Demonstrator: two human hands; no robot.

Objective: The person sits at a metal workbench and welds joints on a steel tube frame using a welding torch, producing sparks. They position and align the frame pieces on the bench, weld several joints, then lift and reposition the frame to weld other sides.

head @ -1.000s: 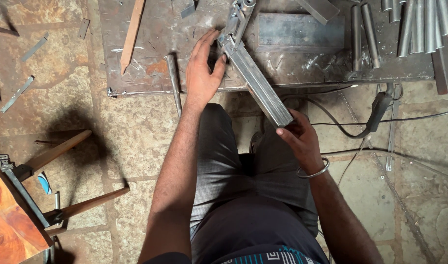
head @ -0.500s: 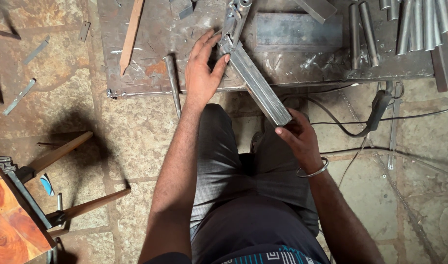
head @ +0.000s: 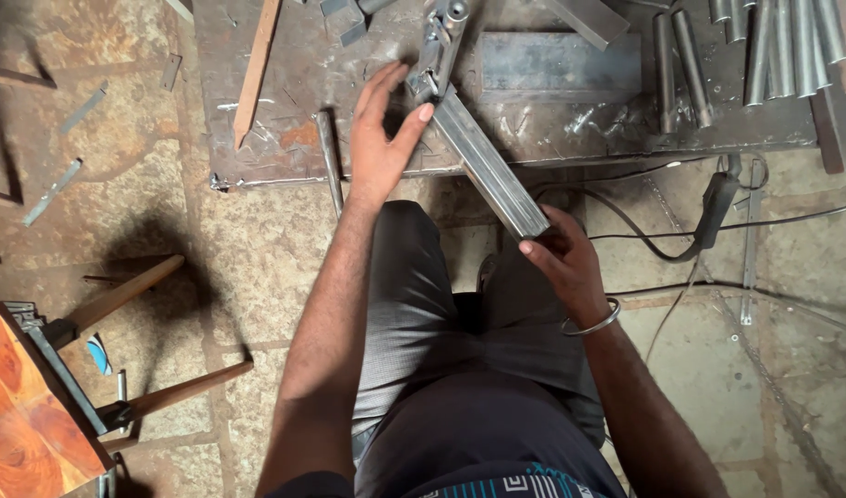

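A long rectangular steel tube (head: 483,161) lies slanted across the edge of a worn metal plate (head: 285,83) on the floor. My right hand (head: 561,258) grips its near end, which hangs off the plate above my knees. My left hand (head: 381,138) rests on the plate with the thumb pressed against the tube's far end, where a grey metal clamp-like piece (head: 439,41) meets it. The fingers of the left hand are spread.
Several steel rods (head: 783,46) lie at the plate's top right, a flat steel block (head: 561,65) behind the tube, a wooden strip (head: 257,65) at the left. A black cable with a holder (head: 714,207) runs on the stone floor. Two hammers (head: 128,295) and an orange box (head: 22,415) sit at left.
My left hand has shifted slightly along the tube's far end, thumb now pressing on it. The tube and my right hand have stayed almost still.
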